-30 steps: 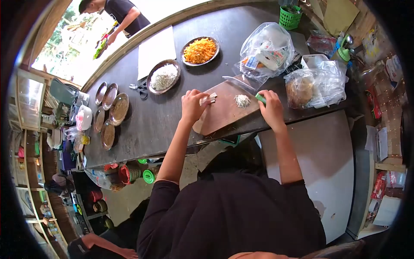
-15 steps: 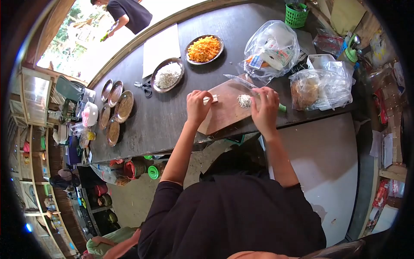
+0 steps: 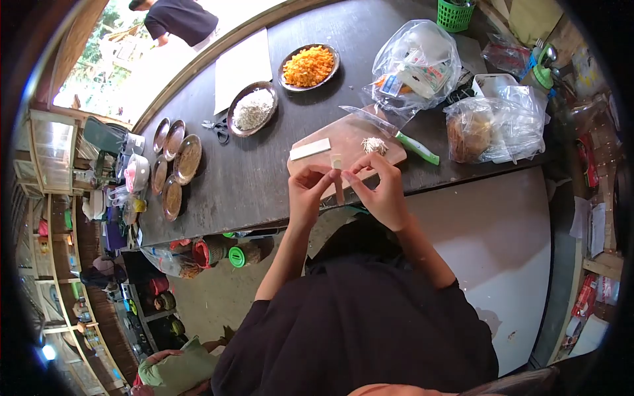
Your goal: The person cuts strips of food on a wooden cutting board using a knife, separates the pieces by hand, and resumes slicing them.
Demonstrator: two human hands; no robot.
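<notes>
In the head view my left hand (image 3: 306, 191) and my right hand (image 3: 380, 191) meet over the near edge of a wooden cutting board (image 3: 350, 129). Their fingertips pinch a small, pale, flat piece (image 3: 337, 161) between them; I cannot tell what it is. Behind my left hand a flat whitish slab (image 3: 310, 148) lies on the board. A small heap of thin white shreds (image 3: 374, 146) sits just beyond my right hand. The knife (image 3: 396, 134), with its green handle, rests across the board's right side, blade pointing away to the left.
Farther back stand a bowl of white shreds (image 3: 253, 111) and a plate of diced orange food (image 3: 308, 66). Black scissors (image 3: 217, 130) and several brown plates (image 3: 187, 160) lie leftward. Filled plastic bags (image 3: 419, 63) occupy the right. Another person (image 3: 179, 23) is outside.
Both hands have come together toward me, now pinching the small piece. The whitish slab is uncovered on the board's left, and the knife's handle shows, clear of my right hand.
</notes>
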